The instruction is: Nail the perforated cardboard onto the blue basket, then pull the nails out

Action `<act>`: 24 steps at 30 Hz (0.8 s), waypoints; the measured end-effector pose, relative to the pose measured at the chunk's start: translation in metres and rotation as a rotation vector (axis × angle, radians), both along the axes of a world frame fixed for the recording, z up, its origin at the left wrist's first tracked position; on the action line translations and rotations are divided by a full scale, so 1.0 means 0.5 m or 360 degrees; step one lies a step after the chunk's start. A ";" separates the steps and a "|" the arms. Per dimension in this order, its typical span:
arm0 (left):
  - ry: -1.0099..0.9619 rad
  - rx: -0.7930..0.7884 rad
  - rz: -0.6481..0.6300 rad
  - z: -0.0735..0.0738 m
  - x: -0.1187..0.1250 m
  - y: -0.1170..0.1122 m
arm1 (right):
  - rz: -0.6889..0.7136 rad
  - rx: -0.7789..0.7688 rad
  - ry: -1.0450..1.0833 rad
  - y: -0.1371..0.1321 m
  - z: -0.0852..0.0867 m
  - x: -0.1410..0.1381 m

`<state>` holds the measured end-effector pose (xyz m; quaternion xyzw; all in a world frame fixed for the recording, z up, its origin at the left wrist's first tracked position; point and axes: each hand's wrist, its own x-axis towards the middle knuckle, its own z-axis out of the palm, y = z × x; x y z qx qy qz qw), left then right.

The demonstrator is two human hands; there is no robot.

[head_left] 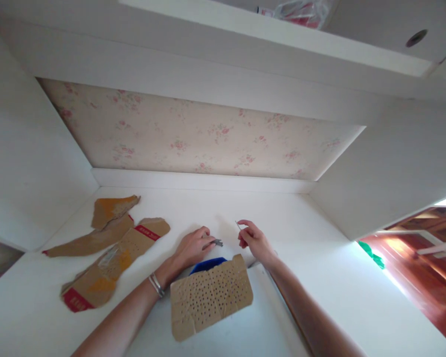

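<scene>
My left hand [193, 246], with a silver bangle at the wrist, is closed around a small bundle of thin grey rods [218, 242]. Their ends stick out toward the right, and I cannot make out their exact kind. Between thumb and finger, my right hand [253, 241] pinches one thin rod [238, 225], held up off the surface. Just below both hands lies a piece of cardboard [211, 296] punched with many small holes. A dark blue object [208, 266] shows behind its upper edge, mostly hidden.
Torn cardboard pieces [115, 255] with red and orange marks lie at the left of the white desktop [290, 218]. White side panels and an overhead shelf [223, 69] enclose it. A plastic bag [303, 12] sits on the shelf. At far right is a reddish floor [423, 277].
</scene>
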<state>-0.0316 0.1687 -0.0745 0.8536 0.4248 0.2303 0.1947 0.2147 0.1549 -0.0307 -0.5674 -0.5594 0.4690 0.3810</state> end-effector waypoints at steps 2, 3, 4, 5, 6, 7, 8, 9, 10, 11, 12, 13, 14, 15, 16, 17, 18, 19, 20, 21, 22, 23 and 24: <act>-0.0095 -0.0010 0.0062 0.002 -0.003 0.000 | -0.0033 0.0034 0.0118 -0.033 0.020 0.009; -0.0153 -0.0010 0.0120 0.006 -0.007 -0.001 | -0.0051 0.0048 0.0173 -0.052 0.031 0.012; -0.0216 -0.0006 0.0195 0.012 -0.014 -0.004 | -0.0051 0.0052 0.0216 -0.071 0.042 0.015; -0.0282 0.0001 0.0283 0.020 -0.023 -0.010 | -0.0052 0.0057 0.0248 -0.091 0.053 0.017; -0.0346 0.0010 0.0375 0.030 -0.035 -0.021 | -0.0049 0.0067 0.0265 -0.112 0.061 0.019; -0.0403 0.0019 0.0466 0.042 -0.050 -0.036 | -0.0076 0.0089 0.0270 -0.132 0.068 0.020; -0.0444 0.0019 0.0539 0.055 -0.067 -0.058 | -0.0110 0.0111 0.0258 -0.152 0.073 0.019; -0.0473 0.0021 0.0597 0.069 -0.084 -0.085 | -0.0126 0.0122 0.0246 -0.171 0.076 0.017; -0.0506 0.0021 0.0663 0.083 -0.100 -0.119 | -0.0160 0.0143 0.0232 -0.190 0.076 0.014; -0.0574 0.0011 0.0751 0.095 -0.115 -0.158 | -0.0181 0.0162 0.0219 -0.208 0.076 0.008; -0.0600 0.0028 0.0818 0.105 -0.125 -0.199 | -0.0233 0.0219 0.0181 -0.224 0.075 0.001; -0.0589 0.0089 0.0874 0.111 -0.133 -0.242 | -0.0299 0.0362 0.0078 -0.238 0.074 -0.008; -0.0530 0.0150 0.0919 0.115 -0.135 -0.283 | -0.0304 0.0475 0.0005 -0.250 0.074 -0.018; -0.0455 0.0257 0.0932 0.116 -0.135 -0.321 | -0.0298 0.0544 -0.0042 -0.259 0.075 -0.029; -0.0372 0.0385 0.0924 0.113 -0.130 -0.353 | -0.0264 0.0597 -0.0059 -0.265 0.078 -0.041; -0.0304 0.0498 0.0902 0.109 -0.123 -0.378 | -0.0215 0.0610 -0.0055 -0.267 0.082 -0.052; -0.0219 0.0605 0.0837 0.104 -0.115 -0.395 | -0.0160 0.0591 -0.0050 -0.267 0.087 -0.063; -0.0125 0.0679 0.0742 0.098 -0.105 -0.404 | -0.0114 0.0538 -0.0048 -0.265 0.092 -0.073; -0.0048 0.0739 0.0661 0.093 -0.095 -0.407 | -0.0071 0.0454 -0.0050 -0.261 0.098 -0.082; 0.0018 0.0785 0.0588 0.089 -0.085 -0.404 | -0.0031 0.0347 -0.0049 -0.256 0.102 -0.090; 0.0061 0.0823 0.0529 0.086 -0.076 -0.396 | 0.0000 0.0251 -0.0051 -0.250 0.106 -0.096; 0.0092 0.0843 0.0475 0.085 -0.068 -0.387 | 0.0038 0.0180 -0.0063 -0.245 0.109 -0.102; 0.0111 0.0841 0.0432 0.086 -0.061 -0.377 | 0.0075 0.0145 -0.0093 -0.240 0.112 -0.106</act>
